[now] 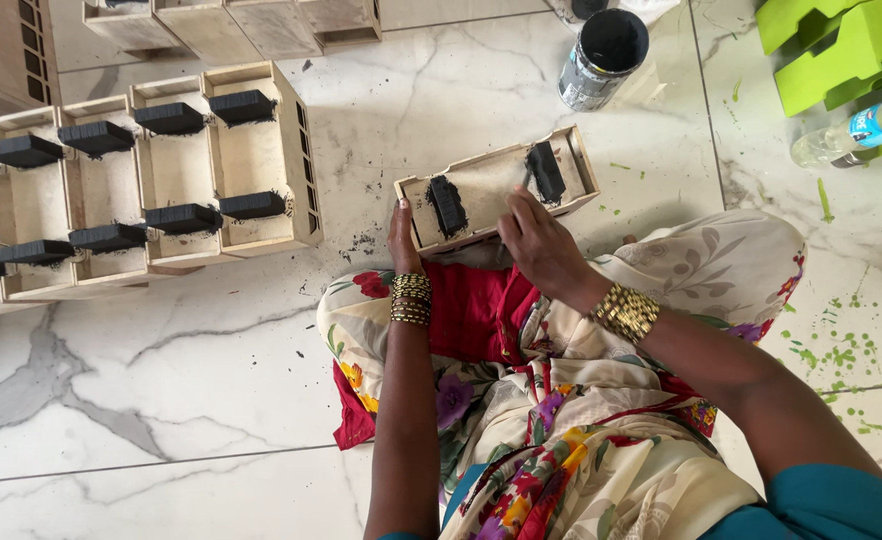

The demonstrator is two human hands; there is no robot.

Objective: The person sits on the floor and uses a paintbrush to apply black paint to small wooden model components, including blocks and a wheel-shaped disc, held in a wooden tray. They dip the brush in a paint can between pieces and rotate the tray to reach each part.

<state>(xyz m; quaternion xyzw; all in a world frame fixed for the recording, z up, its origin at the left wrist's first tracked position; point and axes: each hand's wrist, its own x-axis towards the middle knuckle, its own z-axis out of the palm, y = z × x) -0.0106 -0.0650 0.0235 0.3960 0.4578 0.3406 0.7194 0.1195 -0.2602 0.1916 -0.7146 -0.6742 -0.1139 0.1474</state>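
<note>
Item: wooden box [491, 190], shallow, open-topped, tilted on the lap edge of a seated person, with two black-painted blocks inside

Left hand [402, 238]: at the box's near-left corner, fingers closed against its edge, steadying it

Right hand [539, 245]: over the box's right half, fingers pinched together on what seems a thin brush handle; the brush itself is too small to make out

Paint can [604, 47]: open, beyond the box's far right corner, well apart

Finished boxes [151, 170]: in rows left of the box, black blocks uppermost

Risks, as judged: wet black smearing onto bare wood if the hand slips; box tipping off the lap; cloth [581, 400] below the box catching drips
</note>
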